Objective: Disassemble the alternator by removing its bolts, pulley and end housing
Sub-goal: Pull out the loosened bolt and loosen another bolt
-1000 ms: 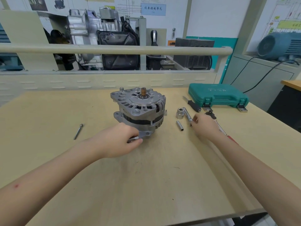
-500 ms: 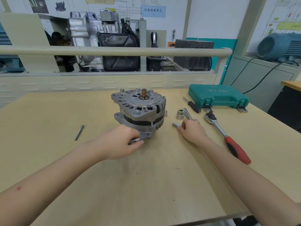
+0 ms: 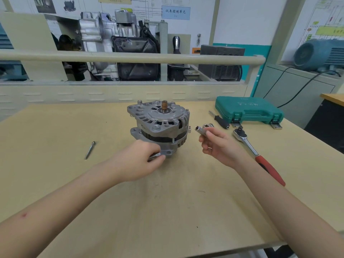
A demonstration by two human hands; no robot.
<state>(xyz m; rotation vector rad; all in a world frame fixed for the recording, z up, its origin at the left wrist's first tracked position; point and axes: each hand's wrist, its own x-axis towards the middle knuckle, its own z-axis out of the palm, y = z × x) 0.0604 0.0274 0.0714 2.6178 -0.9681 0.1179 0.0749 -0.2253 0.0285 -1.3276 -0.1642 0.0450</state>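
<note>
Green tool case on the wooden table — engine display behind.

1. The left hand is low over the bench, fingers curled and pinching something thin and metallic.
2. The right hand is raised, palm turned inward, fingers and thumb pinching a small metal piece.
3. Both forearms are bare.

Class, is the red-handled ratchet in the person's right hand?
No: the ratchet lies on the table, while the right hand holds a socket.
</note>
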